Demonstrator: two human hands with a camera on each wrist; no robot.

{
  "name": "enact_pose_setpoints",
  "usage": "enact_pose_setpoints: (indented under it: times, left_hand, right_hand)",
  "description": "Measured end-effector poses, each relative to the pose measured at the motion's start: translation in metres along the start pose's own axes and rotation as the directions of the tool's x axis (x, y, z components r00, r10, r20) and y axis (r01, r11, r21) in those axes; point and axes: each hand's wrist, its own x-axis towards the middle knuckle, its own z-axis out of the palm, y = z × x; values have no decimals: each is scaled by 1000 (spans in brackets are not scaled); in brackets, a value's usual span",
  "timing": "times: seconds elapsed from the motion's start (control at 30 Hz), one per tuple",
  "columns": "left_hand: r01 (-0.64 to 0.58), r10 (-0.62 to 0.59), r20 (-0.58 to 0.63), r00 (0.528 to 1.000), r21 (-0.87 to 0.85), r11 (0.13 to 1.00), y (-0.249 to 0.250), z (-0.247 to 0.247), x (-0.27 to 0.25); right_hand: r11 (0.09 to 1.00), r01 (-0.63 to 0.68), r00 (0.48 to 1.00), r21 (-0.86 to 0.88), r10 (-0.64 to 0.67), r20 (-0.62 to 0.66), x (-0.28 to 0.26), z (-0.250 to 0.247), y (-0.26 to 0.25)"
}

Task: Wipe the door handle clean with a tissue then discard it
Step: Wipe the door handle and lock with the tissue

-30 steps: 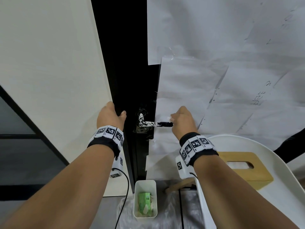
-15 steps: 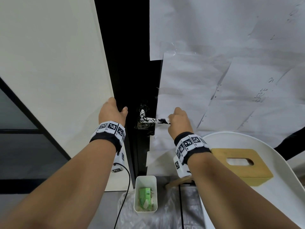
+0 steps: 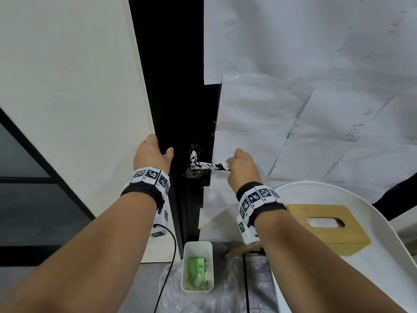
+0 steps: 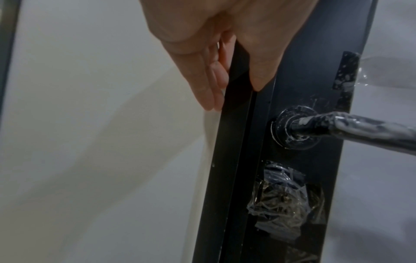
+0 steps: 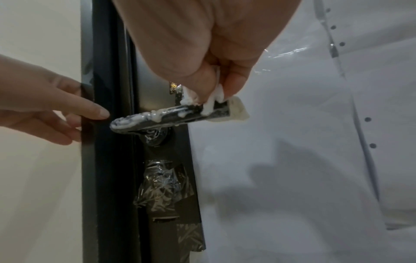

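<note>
The black lever door handle (image 3: 203,165) (image 4: 360,128) (image 5: 157,119) is smeared with white foam along its length. My right hand (image 3: 232,164) (image 5: 216,92) pinches a crumpled white tissue (image 5: 238,110) (image 3: 223,164) against the handle's free end, thumb and fingers curled over it. My left hand (image 3: 155,153) (image 4: 227,74) grips the black door edge (image 4: 231,142) just left of the handle, with the thumb on the front face and the fingers behind. The same left hand (image 5: 56,110) shows beside the handle in the right wrist view.
White paper sheets (image 3: 293,109) are taped over the door. A plastic-wrapped lock (image 4: 283,204) sits below the handle. On the floor stands a white bin (image 3: 187,265) holding a green packet. A wooden tissue box (image 3: 327,242) rests on a white round table (image 3: 383,222) at right.
My right hand with the tissue has slid a little left along the handle, covering more of its free end. The left hand has stayed on the door edge.
</note>
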Motion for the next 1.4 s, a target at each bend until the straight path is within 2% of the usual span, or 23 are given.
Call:
enact_pose_setpoints:
  times: [0.1, 0.27, 0.4, 0.53, 0.6, 0.7, 0.8, 0.83, 0.9, 0.97, 1.0, 1.07, 1.13, 1.2, 1.27, 1.33, 1.4]
  left_hand:
    - [0, 0, 4, 1000, 2, 1000, 0, -1, 0]
    - [9, -9, 7, 1000, -3, 1000, 1, -1, 0]
    - [6, -6, 4, 1000, -4, 1000, 1, -1, -1]
    - [8, -8, -1, 1000, 3, 1000, 2, 0, -2]
    - [11, -11, -1, 1000, 2, 1000, 2, -1, -2]
    - [13, -13, 1, 1000, 5, 1000, 4, -2, -3]
    - [14, -14, 1, 1000, 4, 1000, 4, -3, -3]
    - [15, -15, 1, 1000, 4, 1000, 4, -3, -3]
    - [17, -17, 0, 1000, 4, 1000, 4, -3, -3]
    - [17, -17, 1, 1000, 4, 1000, 4, -2, -3]
    - [15, -15, 2, 1000, -1, 1000, 4, -2, -3]
    - [8, -8, 2, 1000, -8, 1000, 4, -3, -3]
    - [5, -5, 6, 1000, -8, 1000, 3, -3, -3]
    - [3, -3, 10, 1000, -4, 1000, 3, -3, -2]
    - [8, -8, 11, 1000, -3, 1000, 4, -4, -2]
    - [12, -13, 15, 1000, 3, 1000, 4, -4, -3]
    - [12, -12, 17, 1000, 3, 1000, 5, -5, -4]
  right_hand:
    - [991, -114, 993, 73, 116, -20, 0, 2, 9]
    - [919, -326, 945, 221, 317, 79, 3, 4, 14]
    - [817, -450, 890, 361, 444, 105, 1, 7, 16]
    - [699, -501, 850, 511, 507, 141, -2, 16, 12]
    - [604, -552, 807, 575, 561, 185, -3, 17, 9]
    - [351, -588, 731, 728, 617, 293, -6, 18, 1]
    - [96, -583, 663, 807, 630, 405, -8, 21, -5]
    - [44, -578, 654, 815, 623, 430, -9, 20, -7]
    - [15, -578, 661, 816, 596, 457, -9, 16, -12]
    - [28, -589, 667, 808, 580, 467, -8, 13, -17]
    - [63, -596, 684, 800, 561, 466, -7, 13, -19]
    - [215, -608, 744, 764, 490, 454, -7, 10, -22]
    - [416, -598, 792, 684, 434, 429, -7, -2, -22]
    - [554, -536, 839, 637, 434, 329, -7, -18, -17]
    - [637, -432, 883, 639, 444, 155, -7, -31, -10]
    - [700, -359, 898, 617, 439, 26, -6, -39, -4]
    - [756, -323, 908, 570, 417, -37, -1, -41, 0]
